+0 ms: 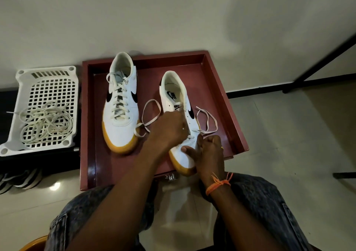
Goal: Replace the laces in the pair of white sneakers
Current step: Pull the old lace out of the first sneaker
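head view:
left hand (169, 129): over the lower eyelets of right sneaker (180, 119), fingers curled down onto the lacing; what it pinches is hidden, can't tell.
right hand (209, 150): just right of the left hand, pinching the new lace (207, 123), thumb on the toe.
new lace: 1 loop lies left of the grip, 1 right.
left sneaker (120, 104): fully laced, left of the grip, in the red tray (227, 104).
old laces (46, 123): in the white basket (46, 73), far left.
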